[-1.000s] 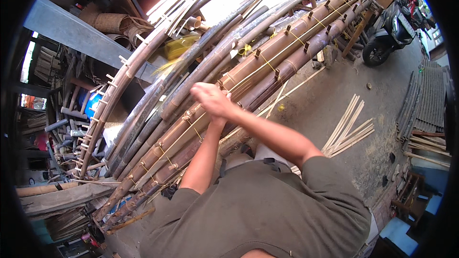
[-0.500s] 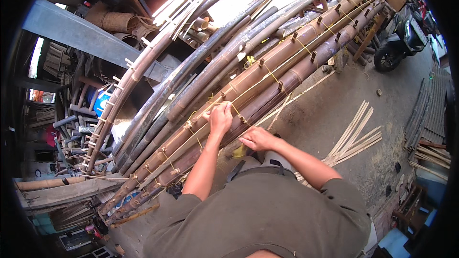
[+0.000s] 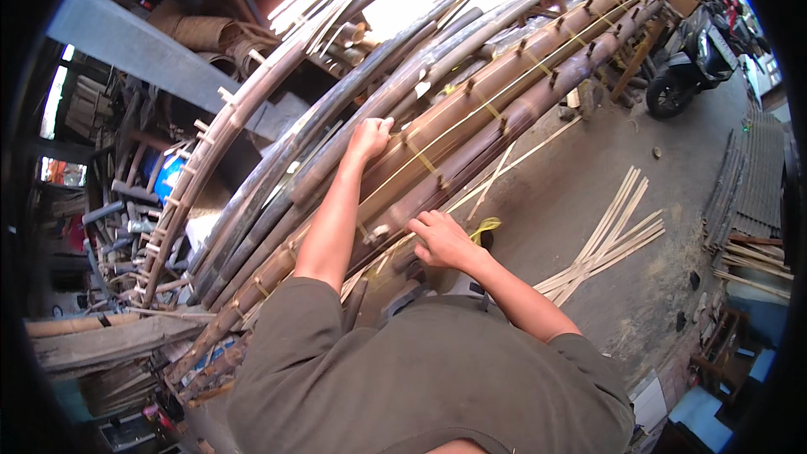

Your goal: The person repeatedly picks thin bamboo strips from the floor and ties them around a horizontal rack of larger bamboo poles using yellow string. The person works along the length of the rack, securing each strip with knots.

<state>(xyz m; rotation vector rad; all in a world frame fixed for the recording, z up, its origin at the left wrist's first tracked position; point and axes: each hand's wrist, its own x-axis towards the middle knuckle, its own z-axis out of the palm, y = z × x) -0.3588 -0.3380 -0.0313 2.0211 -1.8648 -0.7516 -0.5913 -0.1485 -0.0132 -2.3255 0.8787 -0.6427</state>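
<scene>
Two long brown bamboo poles (image 3: 458, 106) lie side by side on a slant in front of me, with short pegs standing up along them. Yellow cord (image 3: 422, 154) crosses the poles between pegs. At the far edge of the upper pole is my left hand (image 3: 370, 138), its fingers closed; what they grip is hidden. My right hand (image 3: 443, 240) is beside the near edge of the lower pole (image 3: 471, 157), fingers curled in, and I cannot see what is in them. Just right of it shows a loop of yellow strip (image 3: 486, 226).
Thin pale bamboo strips (image 3: 601, 244) lie crossed on the concrete floor at right. A motorcycle (image 3: 693, 76) stands at the far right. Dark bamboo poles (image 3: 370, 88) are stacked beyond the work. A curved pole with pegs (image 3: 197, 164) rises at left.
My left hand has moved up and away to the far edge of the upper pole. My right hand has shifted slightly left, and its fingers have loosened a little. The view has shifted slightly.
</scene>
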